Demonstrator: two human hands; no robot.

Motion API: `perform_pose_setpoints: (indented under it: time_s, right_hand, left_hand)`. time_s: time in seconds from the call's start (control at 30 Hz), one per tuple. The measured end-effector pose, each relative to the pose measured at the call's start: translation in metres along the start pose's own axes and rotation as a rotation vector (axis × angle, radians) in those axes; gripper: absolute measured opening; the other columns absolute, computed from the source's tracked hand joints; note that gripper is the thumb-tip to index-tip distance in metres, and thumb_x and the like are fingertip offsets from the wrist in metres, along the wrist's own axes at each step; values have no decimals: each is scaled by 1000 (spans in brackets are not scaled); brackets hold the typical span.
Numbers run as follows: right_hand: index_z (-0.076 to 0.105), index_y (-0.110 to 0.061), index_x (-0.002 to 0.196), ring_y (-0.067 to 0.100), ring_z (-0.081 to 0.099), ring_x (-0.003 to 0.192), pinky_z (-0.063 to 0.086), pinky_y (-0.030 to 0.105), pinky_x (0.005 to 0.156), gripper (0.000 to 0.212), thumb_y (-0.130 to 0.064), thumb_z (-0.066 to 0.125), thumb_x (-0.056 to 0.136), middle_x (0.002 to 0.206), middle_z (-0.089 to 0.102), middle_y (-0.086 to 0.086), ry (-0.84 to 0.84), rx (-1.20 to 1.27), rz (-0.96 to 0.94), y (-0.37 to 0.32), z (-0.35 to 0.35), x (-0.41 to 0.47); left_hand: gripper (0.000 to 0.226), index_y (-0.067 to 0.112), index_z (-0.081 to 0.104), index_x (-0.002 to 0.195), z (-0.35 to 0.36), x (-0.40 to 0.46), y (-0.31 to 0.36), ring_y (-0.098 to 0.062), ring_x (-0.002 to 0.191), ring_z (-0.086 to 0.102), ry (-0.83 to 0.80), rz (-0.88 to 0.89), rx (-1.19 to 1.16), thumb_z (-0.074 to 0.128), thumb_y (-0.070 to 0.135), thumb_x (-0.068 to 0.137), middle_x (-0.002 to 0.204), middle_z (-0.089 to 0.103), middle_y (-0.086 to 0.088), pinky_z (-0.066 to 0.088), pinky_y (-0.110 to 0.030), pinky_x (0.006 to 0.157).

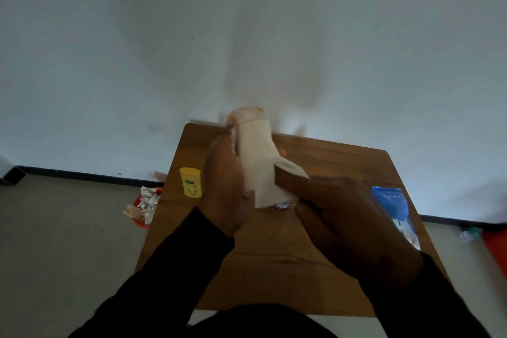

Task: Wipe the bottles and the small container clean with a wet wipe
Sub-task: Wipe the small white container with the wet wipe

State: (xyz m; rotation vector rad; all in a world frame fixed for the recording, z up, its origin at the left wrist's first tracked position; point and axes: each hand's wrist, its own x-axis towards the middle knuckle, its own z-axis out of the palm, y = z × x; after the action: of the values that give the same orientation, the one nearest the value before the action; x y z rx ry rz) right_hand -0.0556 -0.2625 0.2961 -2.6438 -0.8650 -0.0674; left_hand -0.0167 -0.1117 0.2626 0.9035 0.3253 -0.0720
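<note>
Left hand (223, 173) grips the pale, wipe-wrapped plastic bottle (248, 115) from its left side; right hand (348, 222) pinches the white wet wipe (260, 164) at the base. Bottle held above the brown wooden table (329, 162), long axis tilted away. Likely next: twist.

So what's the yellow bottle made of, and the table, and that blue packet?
The yellow bottle looks like smooth, opaque plastic with a printed label. The table seems to be wood or wood-look board, brown with grain lines. The blue packet looks like thin plastic film, crinkled and slightly shiny.
</note>
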Motion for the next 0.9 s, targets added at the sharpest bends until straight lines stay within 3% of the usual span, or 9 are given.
perform_pose_setpoints:
  time_s: [0.2, 0.33, 0.47, 0.6, 0.7, 0.8, 0.9]
  right_hand:
    - [34, -38, 141, -4, 50, 57, 31, 9, 49, 51, -32, 33, 90, 60, 40, -29, 131, 37, 49, 18, -8, 22]
    - [26, -39, 143, -8, 48, 52, 32, 6, 46, 54, -36, 31, 89, 73, 50, -27, 61, -19, 12, 8, -2, 13]
    - [10, -46, 140, -9, 53, 63, 41, 6, 55, 55, -35, 36, 92, 102, 66, -13, -128, 6, -108, -5, 8, -1]
    - [25, -40, 142, -5, 51, 57, 37, 8, 52, 54, -33, 36, 89, 79, 58, -23, 113, 32, -57, 10, 3, 14]
    - [30, -38, 144, -1, 50, 56, 40, 17, 51, 55, -28, 36, 90, 65, 41, -27, 188, 18, -10, 19, -2, 26]
    - [29, -36, 144, 3, 49, 54, 33, 11, 50, 55, -31, 34, 90, 65, 43, -20, 139, -33, -4, 11, 1, 23]
    - [23, -45, 139, -1, 53, 58, 32, 7, 47, 51, -40, 31, 89, 71, 49, -20, -10, 24, -15, 1, 10, 5]
  left_hand:
    - [41, 20, 64, 115, -3, -1, -11, -32, 89, 70, -31, 109, 280, 34, 44, 103, 103, 71, -14, 58, -48, 74]
    - [55, 10, 63, 115, -5, 0, -2, -43, 95, 65, -13, 159, 315, 40, 55, 96, 105, 68, -22, 54, -60, 83]
    - [45, 8, 61, 110, -9, -3, 5, -22, 67, 65, -77, 36, 183, 35, 44, 102, 85, 71, -10, 54, -37, 66]
    - [37, 11, 66, 103, -8, -4, -10, -23, 71, 65, -95, 157, 247, 33, 27, 106, 83, 70, -10, 55, -34, 57]
    - [38, 12, 64, 108, -3, -9, -13, -19, 57, 62, -148, 106, 217, 31, 29, 104, 76, 70, -7, 49, -26, 47]
    - [40, 12, 63, 112, -1, -9, -5, -15, 50, 58, -178, 41, 91, 32, 37, 103, 73, 66, -5, 46, -22, 43]
    - [49, 8, 61, 120, -6, -3, 4, -11, 57, 56, -170, 7, -66, 40, 44, 97, 78, 61, -3, 48, -21, 47]
